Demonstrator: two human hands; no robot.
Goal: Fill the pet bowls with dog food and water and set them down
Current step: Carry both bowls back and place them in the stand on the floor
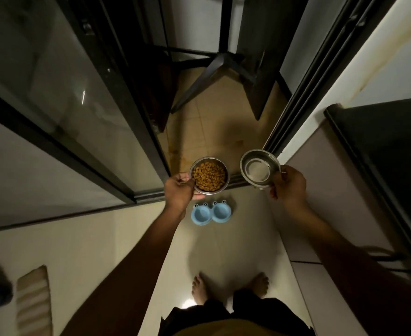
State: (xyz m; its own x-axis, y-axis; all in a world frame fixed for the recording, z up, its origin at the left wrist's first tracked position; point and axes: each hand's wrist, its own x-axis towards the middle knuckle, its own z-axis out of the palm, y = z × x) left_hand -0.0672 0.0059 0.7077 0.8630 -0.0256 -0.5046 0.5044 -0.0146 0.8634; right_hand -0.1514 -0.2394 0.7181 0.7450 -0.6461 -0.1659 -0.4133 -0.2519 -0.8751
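Observation:
I stand over a pale floor and hold two steel bowls out in front of me. My left hand [179,192] grips the rim of the steel food bowl [209,175], which is full of brown dog food. My right hand [288,183] grips the rim of the steel water bowl [259,169], which appears to hold water and tilts slightly. Below them on the floor sits a light blue double pet bowl stand [211,212] with two round hollows, both holding nothing. It lies between my hands and my bare feet [231,286].
A sliding glass door with a dark frame [126,151] runs along the left. Its opening leads to a tiled balcony with black chair legs [220,66]. A dark cabinet or appliance [388,151] stands on the right. A striped mat [33,301] lies at the lower left.

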